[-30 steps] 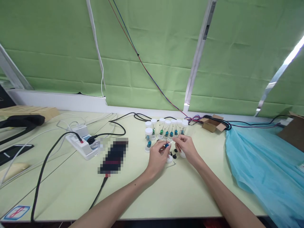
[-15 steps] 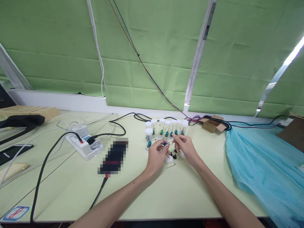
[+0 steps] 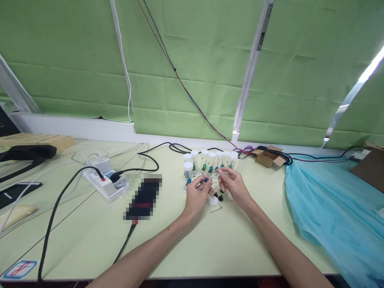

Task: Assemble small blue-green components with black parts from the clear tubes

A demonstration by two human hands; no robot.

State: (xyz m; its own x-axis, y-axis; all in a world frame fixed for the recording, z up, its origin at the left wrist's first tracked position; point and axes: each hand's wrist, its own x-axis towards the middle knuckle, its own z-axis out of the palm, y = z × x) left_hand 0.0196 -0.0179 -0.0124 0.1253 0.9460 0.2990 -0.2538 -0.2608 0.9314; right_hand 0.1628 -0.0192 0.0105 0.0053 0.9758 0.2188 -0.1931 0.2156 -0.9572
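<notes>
My left hand [image 3: 196, 197] is closed in a pinch on a small blue part [image 3: 207, 180] with a thin dark wire standing up from it. Opposite it, the fingers of my right hand [image 3: 235, 188] grip one end of a thin metal rod [image 3: 213, 175], whose other end meets the blue part. Just beyond both hands stand several clear tubes with white caps [image 3: 188, 165], holding blue and green parts. Below the fingers lie a white cap [image 3: 213, 201], small black parts [image 3: 221, 198] and an L-shaped hex key [image 3: 216, 209].
To the left are a blurred-out phone-like thing [image 3: 143, 198] on a cable and a white power strip [image 3: 105, 186] with plugs. A small open cardboard box [image 3: 268, 157] sits behind on the right, near a blue plastic sheet [image 3: 324, 208]. Black cables run along the back.
Both hands have shifted very slightly to the left. The right fingers have moved up a little, and the rod's tilt is slightly different. Both grips are kept.
</notes>
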